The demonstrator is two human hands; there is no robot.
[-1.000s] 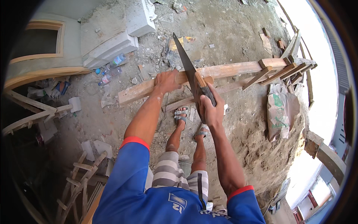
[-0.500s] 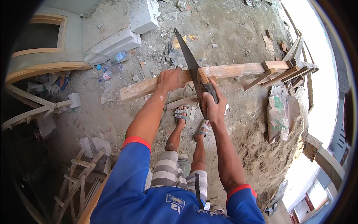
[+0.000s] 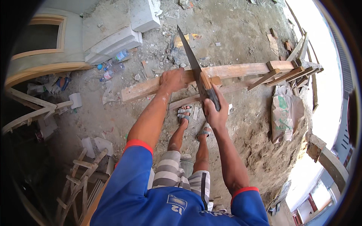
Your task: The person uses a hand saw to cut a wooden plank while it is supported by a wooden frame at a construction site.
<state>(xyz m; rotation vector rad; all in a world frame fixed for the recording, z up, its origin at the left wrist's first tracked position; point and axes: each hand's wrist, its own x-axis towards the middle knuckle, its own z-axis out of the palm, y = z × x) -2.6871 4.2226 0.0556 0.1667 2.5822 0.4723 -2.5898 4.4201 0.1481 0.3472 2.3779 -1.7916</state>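
Observation:
A long pale timber plank runs across the middle of the view, with short cross pieces at its right end. My left hand grips the plank left of the saw. My right hand is closed on the wood-and-black handle of a handsaw. The saw's dark blade lies across the plank, tip pointing up and slightly left. A lower plank runs beneath, above my sandalled feet.
Around are rubble, plastic bottles, white blocks, a paper sack at right, a ladder-like timber frame at lower left, a doorway edge and a broken drop-off edge along the right.
My right hand and the saw have moved slightly back and forth along the cut, with the blade tip shifting a little upward. My left hand stays on the plank; the view has shifted slightly.

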